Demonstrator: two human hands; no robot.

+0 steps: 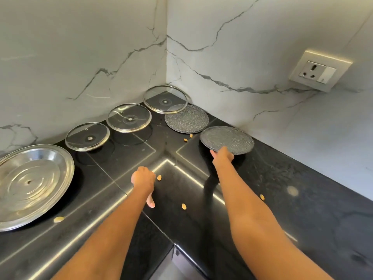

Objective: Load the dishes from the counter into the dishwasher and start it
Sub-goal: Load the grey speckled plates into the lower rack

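Our right hand [222, 157] takes a grip on the near edge of the dark round plate [227, 140] on the black surface [302, 199], while our left hand [143, 179] is curled up, holding nothing we can see.

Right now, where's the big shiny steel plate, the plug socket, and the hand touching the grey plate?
Big steel plate [30, 184], head view, its ridged middle.
Plug socket [317, 70], head view, its white face.
Right hand [222, 158], head view, its back.

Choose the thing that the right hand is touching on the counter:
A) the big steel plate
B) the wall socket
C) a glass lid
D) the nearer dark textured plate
D: the right hand grips the near edge of the nearer dark textured plate, far from the steel plate at the left.
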